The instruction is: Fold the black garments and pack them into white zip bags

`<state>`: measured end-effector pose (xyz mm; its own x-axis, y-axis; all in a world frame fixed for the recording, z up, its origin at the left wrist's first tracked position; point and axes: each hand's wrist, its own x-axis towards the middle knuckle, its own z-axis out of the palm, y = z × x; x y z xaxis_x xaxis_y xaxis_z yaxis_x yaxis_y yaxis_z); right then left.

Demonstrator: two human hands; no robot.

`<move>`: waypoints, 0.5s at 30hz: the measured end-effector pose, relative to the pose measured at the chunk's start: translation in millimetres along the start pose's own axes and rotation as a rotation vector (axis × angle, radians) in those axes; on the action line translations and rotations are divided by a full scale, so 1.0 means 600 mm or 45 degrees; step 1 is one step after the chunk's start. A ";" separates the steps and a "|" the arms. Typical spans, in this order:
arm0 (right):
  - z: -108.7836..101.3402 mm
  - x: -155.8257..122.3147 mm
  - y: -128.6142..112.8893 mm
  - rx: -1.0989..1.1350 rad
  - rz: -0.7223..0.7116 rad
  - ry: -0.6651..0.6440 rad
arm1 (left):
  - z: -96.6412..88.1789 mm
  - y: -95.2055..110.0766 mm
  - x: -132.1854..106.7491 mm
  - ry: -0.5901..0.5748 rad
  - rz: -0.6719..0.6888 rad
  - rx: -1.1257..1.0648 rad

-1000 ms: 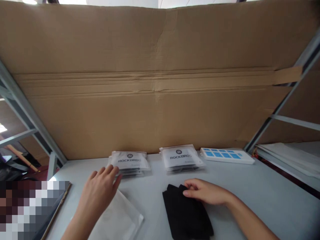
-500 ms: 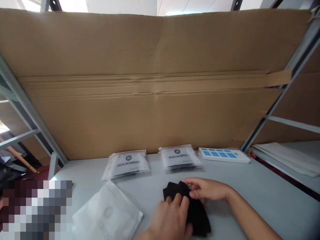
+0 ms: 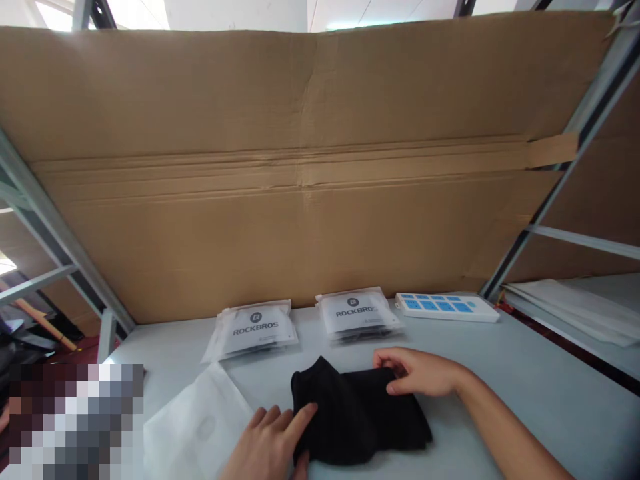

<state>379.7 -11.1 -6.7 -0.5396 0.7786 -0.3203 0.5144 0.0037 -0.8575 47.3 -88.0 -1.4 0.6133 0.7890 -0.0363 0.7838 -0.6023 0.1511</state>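
**The folded black cloth (image 3: 355,413) lies between your hands**

Your left hand (image 3: 270,445) is open, with its spread fingertips (image 3: 304,419) resting on the near left edge of the cloth. Your right hand (image 3: 420,372) is at the far right side of the cloth, its fingers lightly curled at the fabric. You can't tell whether it is pinching the cloth or only touching it.

The cloth lies on a pale grey table (image 3: 530,400), with one corner standing up at its far left. Just left of the cloth is a white translucent bag (image 3: 197,423). Beyond the cloth are two ROCKBROS packets, one up and to the left (image 3: 253,330) and one straight ahead (image 3: 357,315). Up and to the right of the cloth is a white panel with blue squares (image 3: 447,307). Well beyond the cloth, a large cardboard sheet (image 3: 300,167) rises at the table's far edge.
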 end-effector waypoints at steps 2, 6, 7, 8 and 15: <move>-0.003 -0.001 0.001 -0.021 0.014 0.025 | 0.003 -0.008 -0.009 -0.033 0.003 0.068; 0.000 0.003 0.002 -0.052 0.033 0.023 | -0.013 -0.021 -0.024 -0.034 0.051 0.140; 0.001 0.004 0.001 -0.057 0.034 0.021 | -0.022 -0.020 -0.025 -0.036 0.065 0.139; 0.003 0.005 0.001 -0.061 0.035 0.020 | -0.034 -0.017 -0.024 -0.034 0.077 0.125; 0.002 0.003 0.000 -0.089 0.040 0.030 | -0.089 0.042 0.069 0.074 0.519 -0.065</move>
<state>378.0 -10.1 -7.7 -0.5074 0.7934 -0.3364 0.5767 0.0226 -0.8166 87.0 -64.0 53.9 0.8648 0.4935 0.0926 0.4711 -0.8613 0.1902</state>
